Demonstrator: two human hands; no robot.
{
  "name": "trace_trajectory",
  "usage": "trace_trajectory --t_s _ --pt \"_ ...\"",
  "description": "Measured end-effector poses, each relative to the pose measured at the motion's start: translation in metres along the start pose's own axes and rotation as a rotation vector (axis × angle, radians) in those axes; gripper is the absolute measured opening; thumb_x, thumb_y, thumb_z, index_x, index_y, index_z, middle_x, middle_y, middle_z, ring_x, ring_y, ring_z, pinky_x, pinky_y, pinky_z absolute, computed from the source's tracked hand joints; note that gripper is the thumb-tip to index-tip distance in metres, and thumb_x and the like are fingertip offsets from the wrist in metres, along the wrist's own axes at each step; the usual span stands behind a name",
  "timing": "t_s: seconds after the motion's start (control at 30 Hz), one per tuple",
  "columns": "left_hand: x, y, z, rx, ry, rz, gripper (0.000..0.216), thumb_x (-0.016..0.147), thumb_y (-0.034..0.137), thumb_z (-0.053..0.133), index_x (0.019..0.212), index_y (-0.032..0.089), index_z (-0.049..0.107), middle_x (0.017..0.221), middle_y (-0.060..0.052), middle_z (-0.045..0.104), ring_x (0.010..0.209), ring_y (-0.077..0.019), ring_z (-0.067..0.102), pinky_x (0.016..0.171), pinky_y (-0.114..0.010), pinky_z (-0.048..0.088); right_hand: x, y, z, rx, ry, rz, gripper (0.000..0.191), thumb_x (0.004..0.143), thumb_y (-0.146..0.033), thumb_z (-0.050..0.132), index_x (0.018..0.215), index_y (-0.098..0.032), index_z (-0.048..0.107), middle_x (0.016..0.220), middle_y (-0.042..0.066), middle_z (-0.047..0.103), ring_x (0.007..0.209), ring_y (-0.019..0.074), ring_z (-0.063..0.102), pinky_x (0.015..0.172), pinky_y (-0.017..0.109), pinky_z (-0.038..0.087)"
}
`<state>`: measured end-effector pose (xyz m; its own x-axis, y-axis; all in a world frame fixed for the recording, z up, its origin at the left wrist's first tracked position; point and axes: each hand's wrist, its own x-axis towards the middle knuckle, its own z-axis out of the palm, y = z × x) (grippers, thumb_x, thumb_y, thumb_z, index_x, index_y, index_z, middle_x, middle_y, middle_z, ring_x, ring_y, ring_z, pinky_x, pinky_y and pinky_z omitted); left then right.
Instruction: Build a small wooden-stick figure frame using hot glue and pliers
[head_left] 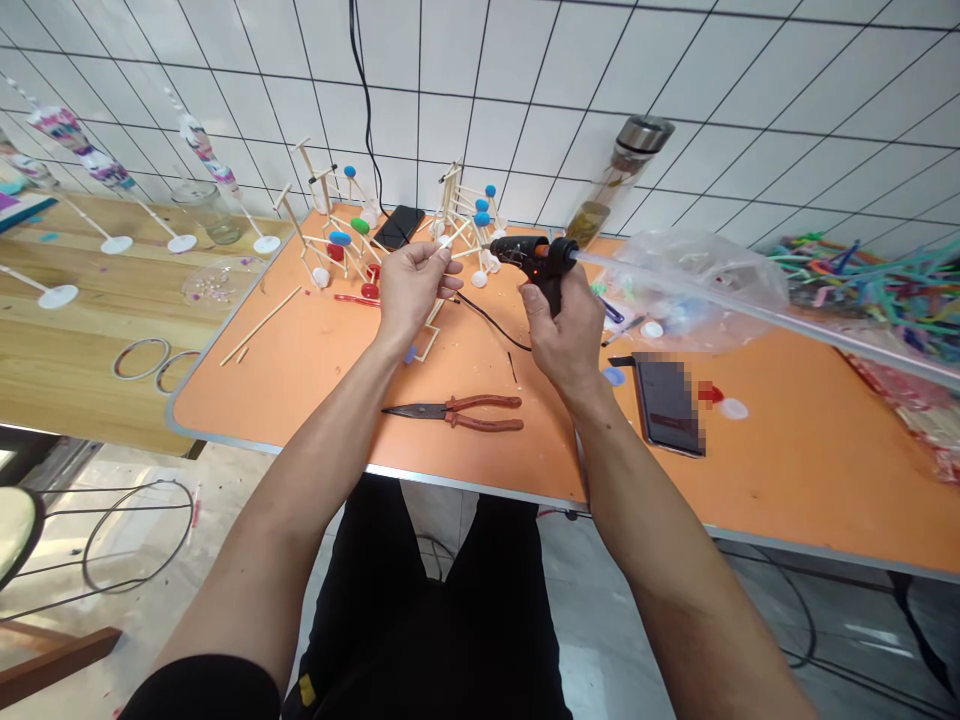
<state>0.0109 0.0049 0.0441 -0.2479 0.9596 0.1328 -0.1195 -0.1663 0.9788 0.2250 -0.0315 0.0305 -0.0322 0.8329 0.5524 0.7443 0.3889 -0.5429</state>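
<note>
My left hand (418, 290) is closed in a pinch on a thin wooden stick (466, 252); how much of it lies behind the fingers is hidden. My right hand (568, 330) wraps round the grip of a black hot glue gun (525, 248), its red light lit. The gun's nozzle points left, close to the stick. A long clear glue stick (690, 305) runs out of its back. Behind the left hand stand small stick structures with bottle-cap wheels, among them a blue cap (481, 218) and a green cap (360, 226).
Orange-handled pliers (484, 412) lie near the table's front edge. A loose stick (260, 325) lies at left. A dark phone (667, 405) and a plastic bag (697, 280) are on the right. A glass bottle (619, 180) leans by the tiled wall. The gun's cord crosses the tabletop.
</note>
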Motion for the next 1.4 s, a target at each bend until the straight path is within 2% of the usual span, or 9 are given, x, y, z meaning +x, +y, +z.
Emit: trace_trajectory --t_s 0.2,0.43,0.63,0.8,1.0,1.17,1.4 --pt "0.001 -0.002 -0.001 0.02 -0.011 0.018 0.017 0.102 0.033 0.08 0.107 0.017 0.078 0.093 -0.008 0.086 0.082 -0.0169 0.084 0.069 -0.024 0.065 0.0 -0.001 -0.001 -0.02 -0.035 0.059 0.058 0.111 -0.067 0.044 0.147 -0.026 0.063 0.127 0.014 0.073 0.126 0.037 0.071 0.11 0.054 0.059" --pt "0.001 -0.002 -0.001 0.037 -0.028 0.032 0.025 0.101 0.04 0.082 0.109 0.017 0.077 0.091 -0.007 0.086 0.081 -0.0164 0.084 0.067 -0.022 0.065 0.0 -0.001 -0.001 0.031 -0.037 0.045 0.055 0.111 -0.063 0.046 0.147 -0.026 0.063 0.128 0.016 0.074 0.126 0.0394 0.07 0.11 0.058 0.057" --pt "0.0 -0.001 0.0 0.016 -0.008 0.014 0.019 0.1 0.035 0.083 0.105 0.017 0.077 0.093 -0.008 0.086 0.082 -0.0176 0.085 0.069 -0.024 0.065 0.0 -0.004 -0.003 -0.013 -0.038 0.05 0.057 0.112 -0.065 0.044 0.148 -0.026 0.063 0.129 0.015 0.073 0.127 0.0381 0.069 0.11 0.055 0.058" --pt "0.0 -0.001 0.0 0.018 -0.014 0.028 0.018 0.1 0.034 0.083 0.102 0.018 0.076 0.09 -0.006 0.085 0.077 -0.016 0.083 0.065 -0.022 0.063 0.0 0.0 0.0 -0.004 -0.006 -0.004 0.055 0.112 -0.064 0.044 0.145 -0.024 0.064 0.126 0.015 0.074 0.123 0.0366 0.071 0.109 0.054 0.058" --pt "0.001 -0.001 0.0 0.059 -0.015 0.039 0.02 0.1 0.037 0.083 0.099 0.019 0.074 0.088 -0.005 0.085 0.072 -0.0139 0.082 0.063 -0.02 0.062 0.004 0.021 0.013 0.086 0.111 -0.175 0.063 0.112 -0.073 0.041 0.137 -0.021 0.065 0.112 0.014 0.075 0.105 0.0353 0.072 0.097 0.057 0.06" --pt "0.002 -0.003 0.0 0.062 -0.023 0.062 0.015 0.104 0.032 0.076 0.099 0.018 0.075 0.088 -0.006 0.085 0.07 -0.0127 0.081 0.061 -0.02 0.061 0.005 0.025 0.016 0.088 0.141 -0.205 0.06 0.112 -0.073 0.042 0.137 -0.022 0.065 0.112 0.013 0.075 0.105 0.034 0.072 0.095 0.054 0.06" --pt "0.002 -0.003 -0.001 0.055 -0.026 0.071 0.017 0.103 0.033 0.078 0.099 0.017 0.075 0.088 -0.006 0.085 0.07 -0.0128 0.08 0.061 -0.02 0.062 0.004 0.025 0.016 0.076 0.141 -0.205 0.06 0.113 -0.072 0.043 0.138 -0.022 0.065 0.114 0.013 0.075 0.106 0.0341 0.072 0.095 0.055 0.061"
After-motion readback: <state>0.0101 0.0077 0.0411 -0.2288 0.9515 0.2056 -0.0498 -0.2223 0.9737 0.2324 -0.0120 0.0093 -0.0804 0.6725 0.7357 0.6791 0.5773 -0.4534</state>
